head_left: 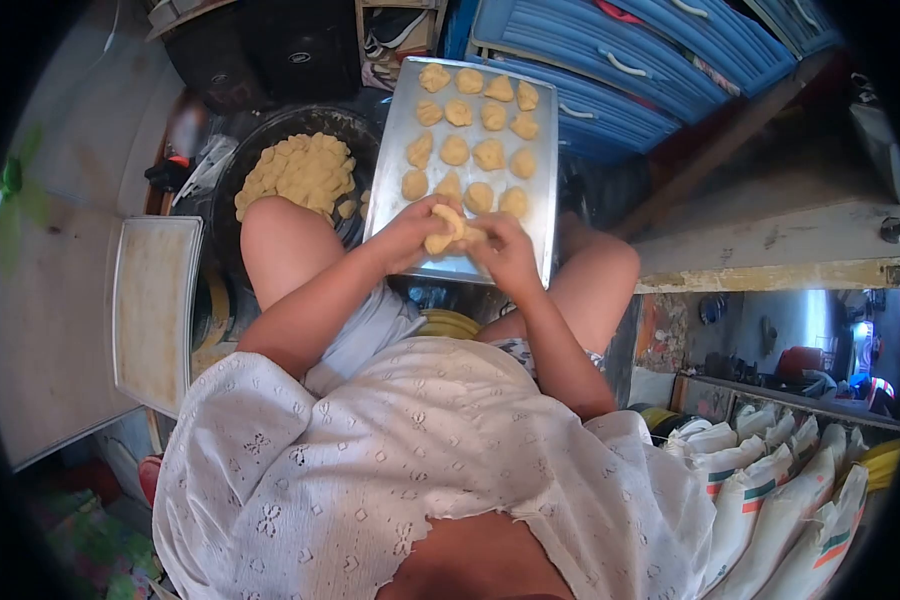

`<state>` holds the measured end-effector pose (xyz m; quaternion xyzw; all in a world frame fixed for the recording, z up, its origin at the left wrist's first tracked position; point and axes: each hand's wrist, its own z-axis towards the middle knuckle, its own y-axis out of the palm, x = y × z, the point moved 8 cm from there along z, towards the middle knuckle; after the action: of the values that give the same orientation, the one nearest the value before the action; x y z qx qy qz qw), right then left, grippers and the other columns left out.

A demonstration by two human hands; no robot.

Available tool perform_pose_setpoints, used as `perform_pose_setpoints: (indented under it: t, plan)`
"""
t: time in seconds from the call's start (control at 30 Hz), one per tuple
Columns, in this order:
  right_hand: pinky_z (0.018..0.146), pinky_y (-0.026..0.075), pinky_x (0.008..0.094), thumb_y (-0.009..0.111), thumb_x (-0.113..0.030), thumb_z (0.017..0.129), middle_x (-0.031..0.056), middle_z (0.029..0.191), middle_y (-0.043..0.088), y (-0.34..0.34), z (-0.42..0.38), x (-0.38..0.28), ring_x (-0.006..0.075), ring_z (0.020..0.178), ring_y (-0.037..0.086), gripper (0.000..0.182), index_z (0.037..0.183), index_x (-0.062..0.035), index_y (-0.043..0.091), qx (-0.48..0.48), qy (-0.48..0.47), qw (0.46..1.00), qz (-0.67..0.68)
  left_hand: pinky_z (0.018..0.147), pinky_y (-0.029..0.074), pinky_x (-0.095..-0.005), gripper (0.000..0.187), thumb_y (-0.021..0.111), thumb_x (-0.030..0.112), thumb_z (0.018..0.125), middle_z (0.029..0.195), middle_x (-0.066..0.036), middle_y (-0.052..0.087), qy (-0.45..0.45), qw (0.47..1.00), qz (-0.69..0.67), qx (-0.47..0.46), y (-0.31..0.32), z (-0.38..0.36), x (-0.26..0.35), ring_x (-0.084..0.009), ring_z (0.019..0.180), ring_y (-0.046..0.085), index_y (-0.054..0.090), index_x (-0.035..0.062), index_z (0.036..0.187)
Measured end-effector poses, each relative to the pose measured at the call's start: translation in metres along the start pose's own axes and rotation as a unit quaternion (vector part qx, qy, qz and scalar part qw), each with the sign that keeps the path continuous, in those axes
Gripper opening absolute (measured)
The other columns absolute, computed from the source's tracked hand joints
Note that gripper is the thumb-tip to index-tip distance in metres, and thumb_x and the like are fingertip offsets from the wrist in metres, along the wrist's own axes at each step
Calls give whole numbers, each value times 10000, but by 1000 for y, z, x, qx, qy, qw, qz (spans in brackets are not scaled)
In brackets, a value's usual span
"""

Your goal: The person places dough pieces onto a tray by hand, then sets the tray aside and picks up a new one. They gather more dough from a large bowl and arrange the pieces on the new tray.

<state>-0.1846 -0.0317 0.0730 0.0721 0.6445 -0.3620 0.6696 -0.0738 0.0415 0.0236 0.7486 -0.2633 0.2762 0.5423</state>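
A piece of yellowish dough [444, 236], bent into a curve, is held between my two hands above the near end of a metal baking tray [538, 215]. My left hand [407, 238] has its fingers closed round the left side of the dough. From the right, my right hand [505, 250] pinches the dough's other end. Rows of shaped dough pieces [454, 150] lie on the tray, which rests across my lap. Left of the tray stands a round black basin [232, 165] holding a heap of dough lumps [300, 175].
A pale flat tray [156, 305] leans at the left. Blue drawers [610, 60] stand beyond the main tray at the right. A wooden ledge [770, 265] runs along the right side, with several white sacks [760, 490] below. Black boxes [300, 55] stand at the back.
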Motion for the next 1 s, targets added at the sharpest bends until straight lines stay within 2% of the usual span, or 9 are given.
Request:
perform_pose_setpoints:
  t: [0.07, 0.17, 0.27, 0.4, 0.47, 0.57, 0.6, 0.67, 1.0]
  plan:
    - [710, 469, 229, 652, -58, 808, 64, 971, 570, -14, -5, 35, 111, 847, 574, 184, 976, -3, 605, 75, 69, 987, 128, 815, 544, -346, 302, 513, -32, 790, 1055, -128, 525, -8, 999, 28, 24, 9, -7, 6, -226, 923, 586, 484, 23, 1085]
    - [692, 484, 244, 634, -18, 795, 63, 907, 540, -46, -17, 44, 126, 830, 570, 122, 914, 9, 616, 180, 141, 964, 132, 762, 541, -325, 305, 498, -46, 791, 1059, -132, 535, -15, 999, 13, 49, 1, -7, 6, -214, 906, 592, 491, 21, 1089]
    - [687, 486, 248, 651, -26, 771, 87, 889, 572, -72, -27, 49, 152, 825, 584, 174, 939, 5, 619, 276, 66, 958, 26, 720, 526, -326, 289, 530, -36, 787, 1036, -109, 545, 7, 998, 47, 50, -13, -2, 8, -211, 900, 594, 526, 36, 1067]
    - [695, 490, 268, 676, -48, 737, 136, 945, 574, -50, -26, 52, 185, 801, 587, 296, 1023, 4, 619, 73, 99, 973, -197, 734, 509, -327, 259, 597, 34, 785, 1024, -94, 565, -29, 943, 323, 73, -17, 0, -3, -228, 895, 596, 574, 56, 1042]
    - [706, 491, 295, 687, -56, 702, 143, 946, 574, -45, -29, 51, 215, 769, 575, 369, 1060, 2, 623, 92, 111, 978, -149, 741, 504, -348, 263, 647, 104, 766, 1013, -90, 575, 233, 715, 659, -10, 29, -7, 6, -251, 856, 606, 610, 80, 1025]
    - [712, 491, 313, 692, -56, 678, 148, 934, 578, -41, -26, 52, 239, 754, 568, 401, 1069, 3, 627, 90, 108, 980, -142, 689, 509, -382, 241, 642, 154, 743, 976, -88, 565, 294, 585, 755, -13, 69, -11, -6, -258, 830, 610, 628, 86, 974]
    - [711, 492, 316, 692, -52, 672, 149, 920, 582, -40, -23, 51, 249, 754, 566, 397, 1060, 6, 630, 84, 97, 979, -161, 689, 509, -382, 241, 642, 154, 743, 976, -88, 565, 293, 586, 755, -13, 69, -7, -11, -258, 830, 610, 628, 86, 974]
    - [722, 491, 323, 689, -55, 678, 162, 943, 577, -37, -20, 56, 266, 762, 569, 400, 1068, 8, 626, 75, 101, 977, -172, 651, 506, -361, 170, 597, 145, 726, 918, -74, 554, 234, 475, 848, -32, 64, 5, -37, -227, 813, 601, 624, 93, 885]
    - [843, 425, 403, 654, -126, 742, 133, 1024, 578, -28, -17, 30, 319, 985, 523, 322, 1055, -48, 642, 50, 19, 940, -338, 674, 503, -354, 137, 571, 112, 711, 896, -67, 560, 238, 460, 855, -26, 59, 2, -25, -228, 821, 598, 609, 95, 842]
